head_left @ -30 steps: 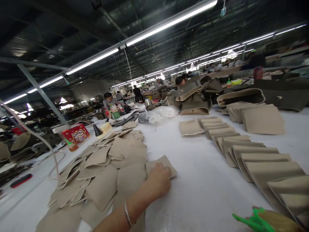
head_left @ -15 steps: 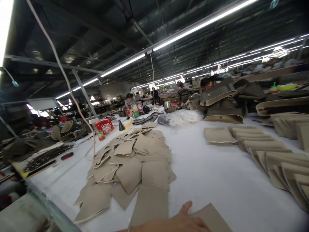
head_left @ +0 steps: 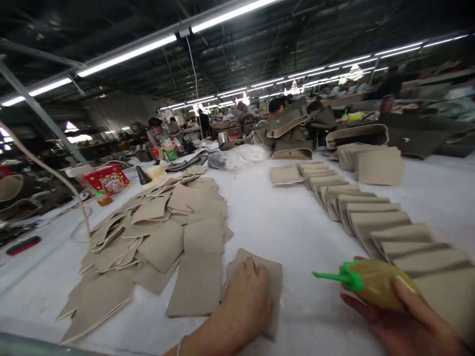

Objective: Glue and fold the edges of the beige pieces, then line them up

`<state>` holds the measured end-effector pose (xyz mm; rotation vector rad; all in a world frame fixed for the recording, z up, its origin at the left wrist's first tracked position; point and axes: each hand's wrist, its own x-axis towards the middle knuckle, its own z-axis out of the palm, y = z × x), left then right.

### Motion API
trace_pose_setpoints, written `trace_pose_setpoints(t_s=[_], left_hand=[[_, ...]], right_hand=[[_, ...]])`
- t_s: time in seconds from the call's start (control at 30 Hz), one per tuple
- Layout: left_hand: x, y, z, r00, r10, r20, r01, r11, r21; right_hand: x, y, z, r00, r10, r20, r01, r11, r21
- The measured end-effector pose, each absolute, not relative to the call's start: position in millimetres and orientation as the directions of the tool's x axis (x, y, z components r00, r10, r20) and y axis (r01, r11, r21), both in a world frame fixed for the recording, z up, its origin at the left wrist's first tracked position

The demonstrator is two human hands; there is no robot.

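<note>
My left hand point(head_left: 247, 296) rests on a flat taupe leather-like piece point(head_left: 272, 277) on the white table, its fingers curled down against the piece. In my right hand point(head_left: 393, 321) is a squeeze bottle point(head_left: 386, 284) of yellowish-brown liquid. Its green nozzle points left, toward the piece, and does not touch it. Beside my left hand lies a single taupe piece point(head_left: 196, 284) at the near edge of a loose heap of pieces point(head_left: 159, 242).
A fanned row of folded taupe pieces point(head_left: 378, 225) runs along the right. Dark bags point(head_left: 293, 148) and a clear plastic bag point(head_left: 241, 155) lie at the back. A red box point(head_left: 107, 179), a small bottle point(head_left: 103, 199) and a cable point(head_left: 55, 173) are at left.
The view has swung right and down. My left hand now bears on the piece with curled fingers. My right hand with the squeeze bottle has come into view.
</note>
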<state>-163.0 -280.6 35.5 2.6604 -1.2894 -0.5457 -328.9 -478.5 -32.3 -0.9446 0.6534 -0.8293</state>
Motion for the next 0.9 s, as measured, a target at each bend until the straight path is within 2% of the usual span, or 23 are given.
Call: trace_pose_setpoints(t_s=[0.03, 0.1, 0.23, 0.4, 0.67, 0.8, 0.9], left_hand=[[-163.1, -281.0, 36.8, 0.560, -0.782, -0.273, -0.732, -0.622, 0.278], [-163.2, -282.6, 40.7, 0.557, -0.778, -0.290, -0.731, -0.625, 0.274], [-166.6, -287.9, 47.2, 0.564, -0.755, -0.335, -0.720, -0.648, 0.247], [-172.5, -296.1, 45.5, 0.590, -0.740, -0.324, -0.700, -0.668, 0.251], [-174.9, -310.6, 43.5, 0.578, -0.743, -0.337, -0.765, -0.637, 0.091], [-160.9, -302.3, 44.3, 0.545, -0.780, -0.307, -0.783, -0.605, 0.144], [-148.2, -291.9, 44.1, 0.497, -0.814, -0.300, -0.795, -0.566, 0.219]], right_hand=[[-328.0, -476.3, -27.6, 0.515, -0.832, -0.206, 0.312, 0.406, -0.859], [-323.2, -470.8, -20.4, 0.521, -0.807, -0.279, 0.317, 0.486, -0.814], [-318.5, -462.6, -19.3, 0.566, -0.790, -0.234, 0.324, 0.475, -0.818], [-320.0, -459.9, -20.4, 0.596, -0.781, -0.188, 0.324, 0.447, -0.834], [-320.9, -459.6, -25.1, 0.591, -0.795, -0.137, 0.325, 0.391, -0.861], [-322.3, -461.6, -29.2, 0.564, -0.824, -0.060, 0.314, 0.281, -0.907], [-322.5, -463.0, -27.7, 0.517, -0.849, 0.108, 0.200, -0.002, -0.980]])
